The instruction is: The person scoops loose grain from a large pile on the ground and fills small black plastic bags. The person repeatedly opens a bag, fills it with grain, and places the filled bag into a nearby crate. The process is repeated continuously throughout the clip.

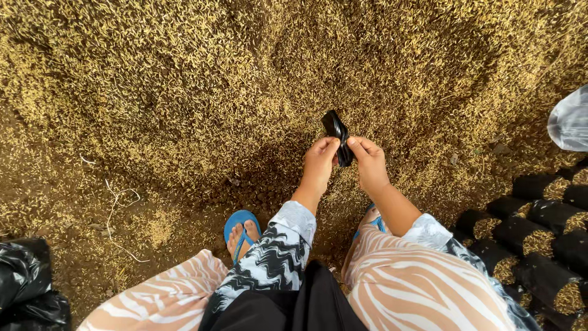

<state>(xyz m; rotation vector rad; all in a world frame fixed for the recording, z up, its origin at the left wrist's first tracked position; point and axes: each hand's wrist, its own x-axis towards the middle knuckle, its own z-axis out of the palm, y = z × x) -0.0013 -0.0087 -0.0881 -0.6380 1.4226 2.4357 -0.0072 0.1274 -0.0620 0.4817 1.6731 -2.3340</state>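
Both hands meet in front of the knees, over the husk pile. Left hand and right hand each pinch the lower end of a small black bag, fingers closed on it; the bag sticks up between them, crumpled and flat, nothing visibly inside. It looks like it is being pulled open, so this one reads as not yet filled.

Done so far, judging by the layout: rows of filled bags lie along the right edge of the ground, husk showing at their mouths. Black plastic sits at the lower left corner, contents unclear. A clear plastic item pokes in at the right edge, too cropped to identify.

Room: husk covers the ground ahead and to the left, wide open, only a thin white string lying left of the blue sandal. Right side is tight, the filled bags close to the right knee. Bare dark soil shows just beyond the feet.
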